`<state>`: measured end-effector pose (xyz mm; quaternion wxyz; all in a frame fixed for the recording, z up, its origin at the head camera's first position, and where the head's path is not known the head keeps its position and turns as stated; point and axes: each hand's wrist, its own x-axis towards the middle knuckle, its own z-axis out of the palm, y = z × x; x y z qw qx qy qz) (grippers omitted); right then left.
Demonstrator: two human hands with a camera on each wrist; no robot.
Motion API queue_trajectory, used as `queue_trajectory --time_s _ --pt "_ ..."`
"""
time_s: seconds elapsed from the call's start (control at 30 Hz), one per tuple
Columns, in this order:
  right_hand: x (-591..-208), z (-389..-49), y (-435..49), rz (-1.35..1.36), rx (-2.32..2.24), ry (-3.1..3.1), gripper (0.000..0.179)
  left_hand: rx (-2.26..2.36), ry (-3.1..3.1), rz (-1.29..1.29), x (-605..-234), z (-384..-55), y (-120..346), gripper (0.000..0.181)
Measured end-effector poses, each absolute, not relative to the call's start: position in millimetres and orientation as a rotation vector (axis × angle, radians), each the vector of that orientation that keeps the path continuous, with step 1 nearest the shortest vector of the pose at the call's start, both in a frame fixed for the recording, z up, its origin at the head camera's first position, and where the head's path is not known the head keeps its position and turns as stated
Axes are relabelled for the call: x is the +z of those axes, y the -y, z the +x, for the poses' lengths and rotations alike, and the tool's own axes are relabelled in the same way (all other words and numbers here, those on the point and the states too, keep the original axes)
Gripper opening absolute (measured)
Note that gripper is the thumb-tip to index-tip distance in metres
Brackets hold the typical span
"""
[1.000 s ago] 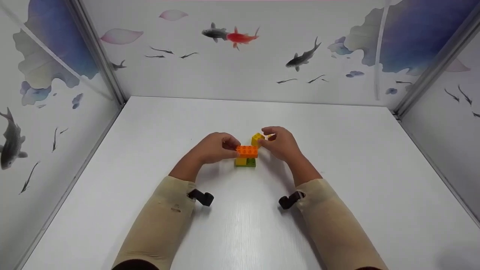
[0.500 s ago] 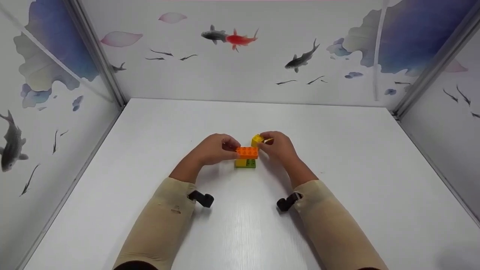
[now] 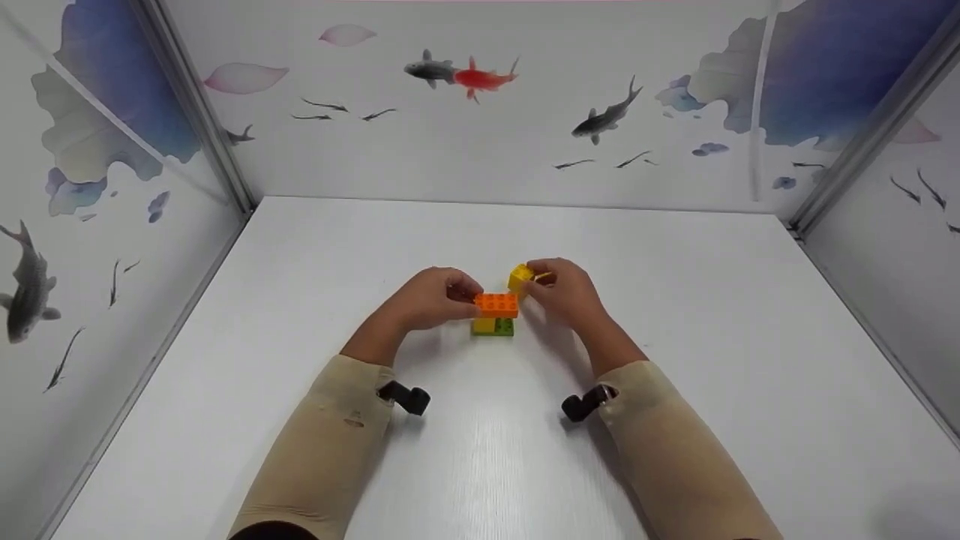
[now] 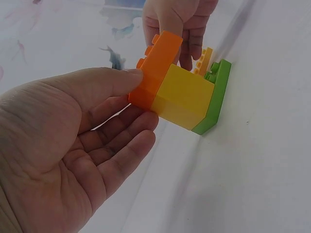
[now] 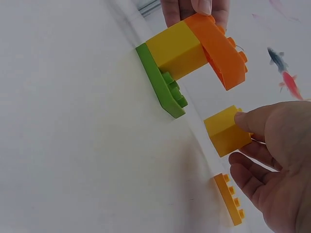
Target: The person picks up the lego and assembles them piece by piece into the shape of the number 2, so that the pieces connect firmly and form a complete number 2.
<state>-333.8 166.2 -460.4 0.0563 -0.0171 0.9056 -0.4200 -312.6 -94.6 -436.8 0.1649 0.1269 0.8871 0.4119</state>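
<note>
My left hand (image 3: 437, 298) pinches an orange building brick (image 3: 496, 304) between thumb and fingers. The orange brick sits on a yellow block (image 4: 183, 94), which stands on one end of a green plate brick (image 5: 159, 80). The orange brick overhangs the other end, whose studs show bare below it. My right hand (image 3: 564, 289) pinches a second yellow block (image 5: 227, 130) by thumb and fingertips, just behind and right of the stack. In the right wrist view, that block is apart from the stack.
A thin yellow-orange plate brick (image 5: 228, 199) lies on the white table (image 3: 480, 450) by my right hand. Printed walls (image 3: 480, 142) enclose the table at the back and sides. A black mount (image 3: 405, 396) sticks out from each sleeve cuff.
The right fingers have come together on the second yellow block, and it has shifted slightly back and right with the hand. The left hand and the stack hold still.
</note>
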Motion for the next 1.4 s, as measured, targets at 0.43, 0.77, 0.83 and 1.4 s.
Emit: queue_trajectory --time_s 0.43,0.77,0.83,1.4 --pt "-445 -320 -171 -0.112 -1.285 -2.776 0.046 1.146 -2.544 0.356 -436 -312 94 0.029" --pt "-432 -305 -181 -0.219 -1.253 -2.818 0.044 1.145 -2.549 0.377 -436 -312 95 0.030" --pt "-430 -303 -181 -0.247 -1.270 -2.813 0.043 1.151 -2.547 0.374 -436 -312 95 0.030" --pt "-424 -295 -178 -0.472 -1.356 -2.671 0.033 1.159 -2.547 0.359 -435 -311 94 0.029"
